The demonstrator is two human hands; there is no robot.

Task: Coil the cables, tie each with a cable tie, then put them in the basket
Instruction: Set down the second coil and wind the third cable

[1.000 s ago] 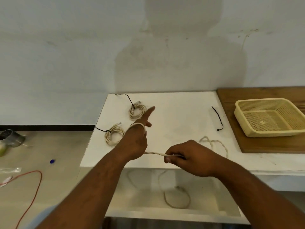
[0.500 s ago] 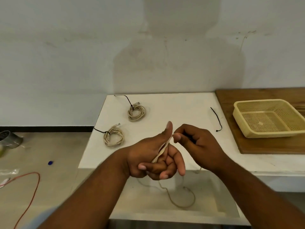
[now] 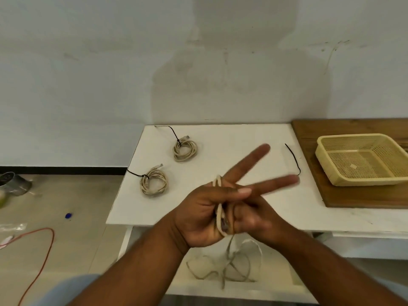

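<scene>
Now the beige cable (image 3: 219, 214) is being wound around the left hand (image 3: 205, 215), where half a second ago it was only being pinched between thumb and palm, and a second ago it was being pulled taut between the two hands; the coiling of this third cable is judged to be under way, not finished. Several turns are being held against the left palm, the thumb pressed across them, while two left fingers (image 3: 249, 164) are being held out straight and spread apart (a peg for the loops, it seems). The right hand (image 3: 258, 217) is being kept close behind, closed around the strand as slack is fed; the rest is hanging below the bench (image 3: 231, 138) edge. Two tied coils (image 3: 153, 181) are lying on the bench, a loose cable tie (image 3: 293, 159) is waiting near the basket (image 3: 362, 159).
</scene>
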